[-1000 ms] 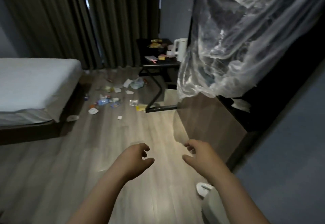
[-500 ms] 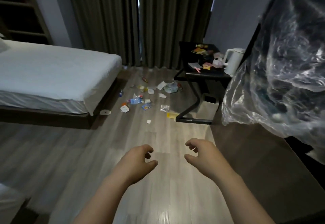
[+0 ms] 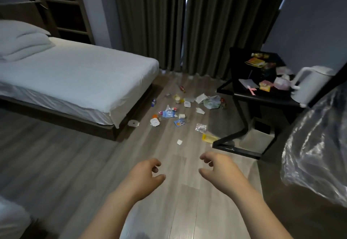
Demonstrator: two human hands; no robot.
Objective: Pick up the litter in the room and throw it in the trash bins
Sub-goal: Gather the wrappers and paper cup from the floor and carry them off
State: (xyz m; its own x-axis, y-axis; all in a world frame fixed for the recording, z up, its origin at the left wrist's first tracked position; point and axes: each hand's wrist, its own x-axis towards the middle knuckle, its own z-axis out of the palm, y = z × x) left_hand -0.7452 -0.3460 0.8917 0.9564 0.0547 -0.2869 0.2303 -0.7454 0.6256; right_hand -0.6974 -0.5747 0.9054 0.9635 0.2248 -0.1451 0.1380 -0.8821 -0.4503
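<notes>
Two empty hands above a littered floor.
Left hand (image 3: pixel 142 179) and right hand (image 3: pixel 222 172) hang at lower centre, fingers (image 3: pixel 155 162) loosely curled, holding nothing; the litter (image 3: pixel 180 111) lies scattered mid-frame on the floor (image 3: pixel 75 163), between the bed (image 3: pixel 75 77) and the dark worktop (image 3: pixel 262 97).

One white electric kettle (image 3: pixel 309 83) is counted on the black metal-framed surface (image 3: pixel 262 96), and one grey square trash bin (image 3: pixel 255 141) beneath it. On the floor left of the surface, one flat yellow packet (image 3: pixel 208 137), one crinkled clear wrapper (image 3: pixel 201 127), one small white paper scrap (image 3: pixel 179 142) and one pale green plastic bag (image 3: pixel 212 102) are made out. The other scattered litter (image 3: pixel 169 114) there is too small to be numbered exactly. Farther left of the surface, one white-sheeted bed (image 3: pixel 75 77) with two white pillows (image 3: pixel 20 41) is seen. Two dark pleated curtains (image 3: pixel 150 23) are counted behind the surface.
</notes>
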